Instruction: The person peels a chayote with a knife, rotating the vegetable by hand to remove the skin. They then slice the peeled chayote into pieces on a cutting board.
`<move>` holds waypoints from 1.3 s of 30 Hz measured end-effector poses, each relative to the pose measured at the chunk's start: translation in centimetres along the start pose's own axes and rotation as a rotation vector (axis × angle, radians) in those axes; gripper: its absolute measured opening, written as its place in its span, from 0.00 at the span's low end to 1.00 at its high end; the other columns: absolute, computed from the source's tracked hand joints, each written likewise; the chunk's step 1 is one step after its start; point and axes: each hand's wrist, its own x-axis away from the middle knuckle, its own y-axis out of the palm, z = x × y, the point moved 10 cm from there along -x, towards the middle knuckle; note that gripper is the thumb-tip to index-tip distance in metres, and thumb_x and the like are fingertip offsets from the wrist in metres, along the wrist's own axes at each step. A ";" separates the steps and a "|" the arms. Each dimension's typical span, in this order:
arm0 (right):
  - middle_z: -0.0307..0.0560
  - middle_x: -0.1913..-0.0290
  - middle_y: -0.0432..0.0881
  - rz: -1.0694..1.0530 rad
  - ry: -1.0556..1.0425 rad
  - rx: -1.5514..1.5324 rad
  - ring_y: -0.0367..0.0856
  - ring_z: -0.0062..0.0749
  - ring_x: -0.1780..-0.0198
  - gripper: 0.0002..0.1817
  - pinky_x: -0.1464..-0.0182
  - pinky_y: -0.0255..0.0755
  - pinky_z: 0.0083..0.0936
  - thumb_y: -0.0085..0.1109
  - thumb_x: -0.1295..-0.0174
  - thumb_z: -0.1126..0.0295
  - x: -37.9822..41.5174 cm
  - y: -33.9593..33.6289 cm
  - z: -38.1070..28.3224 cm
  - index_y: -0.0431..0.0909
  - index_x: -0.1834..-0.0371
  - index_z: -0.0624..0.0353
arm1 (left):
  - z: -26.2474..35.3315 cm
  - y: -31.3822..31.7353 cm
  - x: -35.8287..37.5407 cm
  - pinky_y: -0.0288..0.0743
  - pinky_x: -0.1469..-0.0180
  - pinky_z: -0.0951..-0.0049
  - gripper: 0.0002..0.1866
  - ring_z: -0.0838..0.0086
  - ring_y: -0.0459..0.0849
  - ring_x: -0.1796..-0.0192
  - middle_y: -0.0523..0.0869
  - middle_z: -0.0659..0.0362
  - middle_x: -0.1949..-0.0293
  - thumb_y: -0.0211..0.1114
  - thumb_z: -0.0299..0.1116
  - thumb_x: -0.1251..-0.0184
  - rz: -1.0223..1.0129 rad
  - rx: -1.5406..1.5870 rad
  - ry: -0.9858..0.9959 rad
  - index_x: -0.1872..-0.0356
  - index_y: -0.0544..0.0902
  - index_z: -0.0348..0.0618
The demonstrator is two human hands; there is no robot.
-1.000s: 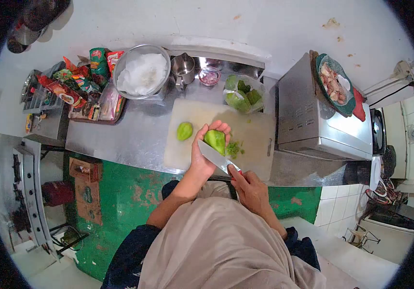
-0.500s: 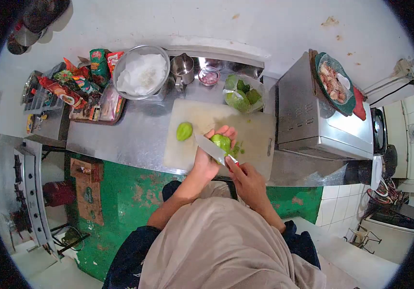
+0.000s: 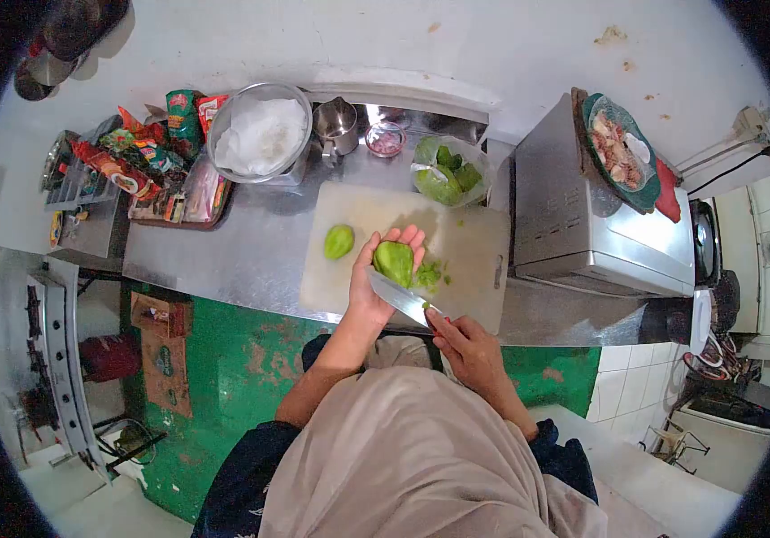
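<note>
In the head view, taking the held vegetable as the centre of the clock, our left hand (image 3: 365, 285) cradles a green vegetable (image 3: 394, 263) above the chopping board (image 3: 482, 247), fingers curled behind it. Its long axis runs roughly from eleven to five o'clock; its skin looks smooth and slightly glossy, its shape rounded and tapering (somewhat pear-like). Our right hand (image 3: 470, 348), at about five o'clock, is wrapped round the red handle of a knife (image 3: 396, 294). The flat metal blade points to ten o'clock, lying along the vegetable's near side; whether its edge touches we cannot tell. At ten o'clock, a second green vegetable (image 3: 339, 241) rests on the pale, matt board, plump and oval, its axis tilted from one to seven. Small green scraps (image 3: 431, 274) lie loosely at four o'clock. The counter (image 3: 214, 255) beneath is shiny metal.
</note>
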 end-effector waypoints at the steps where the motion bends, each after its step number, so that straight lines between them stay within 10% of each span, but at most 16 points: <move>1: 0.46 0.68 0.77 0.001 -0.001 0.002 0.79 0.41 0.69 0.27 0.68 0.76 0.36 0.61 0.39 0.63 0.0 -0.1 0.0 0.71 0.34 0.40 | -0.1 0.0 -0.1 0.69 0.33 0.59 0.14 0.59 0.70 0.33 0.75 0.48 0.39 0.49 0.39 0.25 -0.013 -0.005 -0.002 0.54 0.76 0.39; 39: 0.46 0.69 0.76 0.006 0.012 -0.030 0.78 0.40 0.70 0.26 0.69 0.75 0.36 0.59 0.37 0.64 1.1 0.5 0.1 0.70 0.34 0.38 | -0.7 -0.6 1.0 0.69 0.34 0.56 0.12 0.55 0.71 0.33 0.78 0.46 0.42 0.49 0.35 0.27 -0.019 -0.119 -0.023 0.61 0.77 0.39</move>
